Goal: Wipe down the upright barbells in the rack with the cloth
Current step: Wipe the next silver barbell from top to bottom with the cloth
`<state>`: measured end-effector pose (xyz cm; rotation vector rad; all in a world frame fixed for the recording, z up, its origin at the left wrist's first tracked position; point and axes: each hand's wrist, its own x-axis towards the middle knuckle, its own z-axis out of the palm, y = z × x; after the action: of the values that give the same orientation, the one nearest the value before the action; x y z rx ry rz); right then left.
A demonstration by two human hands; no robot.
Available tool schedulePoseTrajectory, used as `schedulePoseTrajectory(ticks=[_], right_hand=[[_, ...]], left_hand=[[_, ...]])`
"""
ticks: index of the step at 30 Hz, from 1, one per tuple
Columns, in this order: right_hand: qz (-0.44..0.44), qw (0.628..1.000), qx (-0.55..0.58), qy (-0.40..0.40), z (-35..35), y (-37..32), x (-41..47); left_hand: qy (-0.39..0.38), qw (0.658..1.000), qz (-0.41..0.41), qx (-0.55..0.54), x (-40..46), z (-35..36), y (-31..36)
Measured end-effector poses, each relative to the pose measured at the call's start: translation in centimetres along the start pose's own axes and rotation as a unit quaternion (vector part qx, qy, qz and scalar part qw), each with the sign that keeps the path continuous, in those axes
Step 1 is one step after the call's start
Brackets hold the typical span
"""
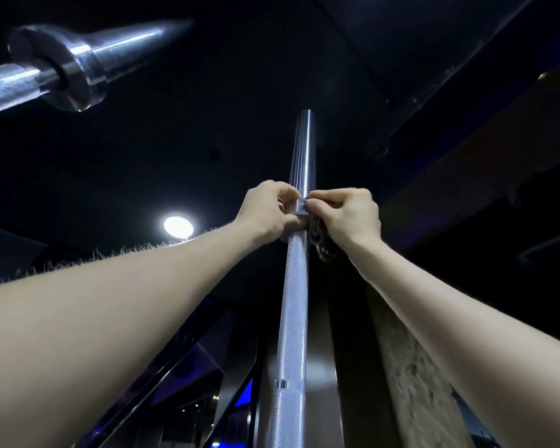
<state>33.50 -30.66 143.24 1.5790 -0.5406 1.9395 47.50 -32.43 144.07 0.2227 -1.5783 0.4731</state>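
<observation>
Both hands reach up to the upright bar (293, 318) at its collar. The left hand (267, 210) curls round the bar there. The right hand (348, 215) pinches the dark cloth (320, 240) against the bar's right side, cloth hanging below.

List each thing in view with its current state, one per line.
Centre barbell: upright, gripped by both hands near its collar.
Cloth: bunched against the bar, hanging under the right hand.
Left hand: fingers curled round the bar.
Right hand: pinching the cloth to the bar.
Second barbell: untouched, upper left.
Ceiling light: on.
</observation>
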Motion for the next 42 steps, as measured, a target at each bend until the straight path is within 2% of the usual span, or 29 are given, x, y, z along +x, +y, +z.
schedulePoseTrajectory(ticks=[2, 3, 5, 7, 9, 11, 13, 15, 17, 19, 21, 22, 24, 26, 28, 31, 33, 35, 38, 40, 42], right_hand=[[0.073, 0.990, 0.117, 0.010, 0.1, 1.0, -0.2], [0.089, 0.988, 0.126, 0.012, 0.2, 1.1, -0.3], [0.073, 0.995, 0.062, 0.010, 0.4, 1.0, -0.1], [0.000, 0.998, -0.066, -0.001, 0.7, -0.3, -0.4], [-0.078, 0.983, -0.165, -0.017, 1.3, -1.5, -0.9], [-0.096, 0.979, -0.180, -0.016, 1.9, -1.3, -1.2], [-0.062, 0.991, -0.122, 0.002, 2.0, -0.3, -1.3], [0.010, 1.000, -0.001, 0.023, 1.9, 0.9, -1.0], [0.090, 0.987, 0.132, 0.009, 2.0, 1.8, -0.7], [0.160, 0.959, 0.234, 0.002, 2.4, 2.6, -0.6], [0.192, 0.947, 0.259, 0.011, 2.8, 2.9, -0.6], [0.175, 0.958, 0.226, 0.012, 2.9, 2.7, -0.6], [0.095, 0.991, 0.090, 0.008, 2.8, 1.7, -0.8], [0.002, 0.999, -0.039, -0.002, 2.8, 0.7, -1.0], [-0.014, 0.998, -0.054, -0.001, 2.9, 0.8, -1.0], [0.104, 0.988, 0.116, 0.018, 3.5, 3.2, -1.0], [0.192, 0.948, 0.254, 0.013, 4.1, 4.6, -1.3], [0.213, 0.937, 0.278, 0.006, 4.6, 5.6, -1.5], [0.161, 0.965, 0.204, 0.019, 4.6, 5.5, -1.5], [0.075, 0.991, 0.104, 0.035, 4.1, 4.6, -1.6], [-0.013, 0.999, 0.029, 0.038, 3.9, 3.4, -1.7]], left_hand=[[-0.001, 1.000, 0.001, 0.001, 0.1, 0.0, -0.2], [-0.002, 1.000, 0.003, 0.006, 0.1, 0.1, -0.3], [0.000, 1.000, 0.004, 0.017, 0.1, 0.3, -0.6], [0.002, 1.000, 0.003, 0.023, 0.0, 0.3, -0.6], [0.003, 1.000, 0.000, 0.029, 0.0, 0.3, -0.6], [-0.007, 0.999, 0.001, 0.031, 0.1, 0.5, -0.6], [-0.016, 0.999, 0.016, 0.045, 0.3, 0.7, -0.9], [-0.022, 0.997, 0.024, 0.063, 0.6, 0.9, -1.2], [-0.029, 0.995, 0.025, 0.091, 0.8, 1.0, -1.5], [-0.033, 0.994, 0.020, 0.099, 0.7, 0.8, -1.6], [-0.031, 0.994, 0.018, 0.103, 0.4, 0.6, -1.6], [-0.028, 0.993, 0.021, 0.115, 0.3, 0.5, -1.7], [-0.025, 0.990, 0.025, 0.134, 0.3, 0.5, -1.9], [-0.029, 0.990, 0.028, 0.137, 0.2, 0.7, -2.1], [-0.026, 0.989, 0.029, 0.140, 0.1, 1.0, -2.4], [-0.016, 0.989, 0.021, 0.146, 0.2, 1.3, -2.7], [-0.015, 0.987, 0.017, 0.157, 0.1, 1.6, -2.8], [-0.008, 0.987, 0.019, 0.158, -0.1, 1.8, -3.0], [-0.002, 0.988, 0.020, 0.150, -0.2, 1.5, -3.1], [-0.002, 0.987, 0.030, 0.160, -0.2, 1.3, -3.1], [0.003, 0.986, 0.043, 0.163, -0.1, 1.2, -3.3]])
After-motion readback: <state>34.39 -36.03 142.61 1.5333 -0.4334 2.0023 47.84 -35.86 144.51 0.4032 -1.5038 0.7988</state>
